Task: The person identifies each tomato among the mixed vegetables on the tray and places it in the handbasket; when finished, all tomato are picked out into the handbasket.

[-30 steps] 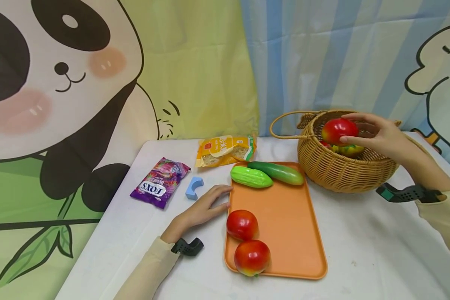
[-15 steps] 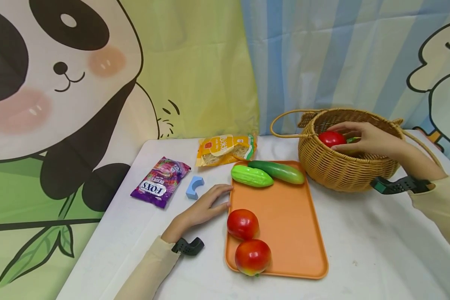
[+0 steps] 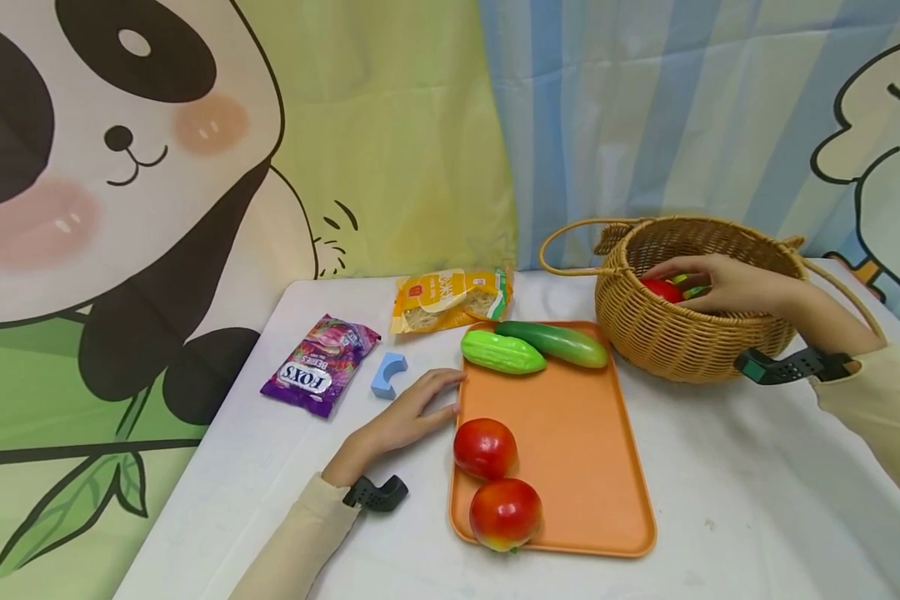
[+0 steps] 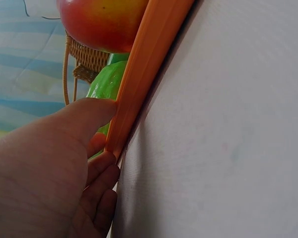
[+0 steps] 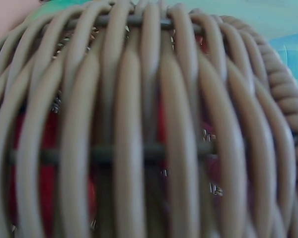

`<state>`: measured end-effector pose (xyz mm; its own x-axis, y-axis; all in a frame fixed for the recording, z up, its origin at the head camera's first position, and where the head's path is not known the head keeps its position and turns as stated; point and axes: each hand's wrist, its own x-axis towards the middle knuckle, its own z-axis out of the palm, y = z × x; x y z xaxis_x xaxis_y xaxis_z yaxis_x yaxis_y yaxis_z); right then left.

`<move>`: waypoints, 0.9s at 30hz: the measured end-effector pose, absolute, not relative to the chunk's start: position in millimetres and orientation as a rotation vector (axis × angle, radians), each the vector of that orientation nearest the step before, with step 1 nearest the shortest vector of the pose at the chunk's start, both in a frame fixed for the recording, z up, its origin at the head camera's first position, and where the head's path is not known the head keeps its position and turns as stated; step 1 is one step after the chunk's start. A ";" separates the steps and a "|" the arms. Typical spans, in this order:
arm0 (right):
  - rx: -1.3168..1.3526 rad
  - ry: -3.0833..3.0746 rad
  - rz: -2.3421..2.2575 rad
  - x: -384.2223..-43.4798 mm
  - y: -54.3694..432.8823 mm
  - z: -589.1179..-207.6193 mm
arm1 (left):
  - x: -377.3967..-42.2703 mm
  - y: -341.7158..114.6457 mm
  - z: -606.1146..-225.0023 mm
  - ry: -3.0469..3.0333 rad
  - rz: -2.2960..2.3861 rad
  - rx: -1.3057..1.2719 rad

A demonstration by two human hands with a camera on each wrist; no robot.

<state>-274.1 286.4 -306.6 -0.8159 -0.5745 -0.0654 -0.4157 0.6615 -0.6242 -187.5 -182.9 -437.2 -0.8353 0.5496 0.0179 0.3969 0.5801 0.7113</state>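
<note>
My right hand [image 3: 731, 283] reaches down inside the wicker basket [image 3: 690, 354], thumb and fingers gripping a red tomato [image 3: 663, 290]. Something green and yellow shows behind that hand. The basket's weave [image 5: 129, 109] fills the right wrist view and hides the hand there. My left hand [image 3: 405, 421] lies on the table, its fingertips touching the left edge of the orange tray [image 3: 570, 433]. In the left wrist view the thumb [image 4: 97, 111] meets the tray's rim. Two tomatoes, one [image 3: 485, 448] behind the other [image 3: 506, 514], sit at the tray's near left.
A light green bitter melon [image 3: 502, 352] and a dark green cucumber [image 3: 558, 344] lie at the tray's far end. Beyond them is a yellow food bag [image 3: 450, 300]. Left of the tray are a blue arch block [image 3: 388, 375] and a purple candy bag [image 3: 321, 364].
My right hand has lowered the tomato from above the basket's opening down into it, and the fruit now shows less. The left hand and the tray stay where they were.
</note>
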 end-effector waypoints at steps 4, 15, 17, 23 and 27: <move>-0.828 2.599 -0.920 -273.6 287.7 -307.3 | -187.2 -183.0 -436.7 2.611 1.099 0.798; -0.846 2.643 -0.975 -269.6 291.7 -307.3 | -186.9 -183.0 -436.0 2.600 1.098 0.791; -0.831 2.671 -0.977 -268.2 291.3 -306.4 | -186.8 -182.8 -436.5 2.602 1.099 0.796; -0.754 2.742 -0.993 -262.9 289.4 -303.7 | -186.8 -182.1 -437.9 2.600 1.100 0.795; -0.752 2.738 -1.042 -260.9 288.3 -302.8 | -187.5 -182.3 -438.0 2.603 1.096 0.799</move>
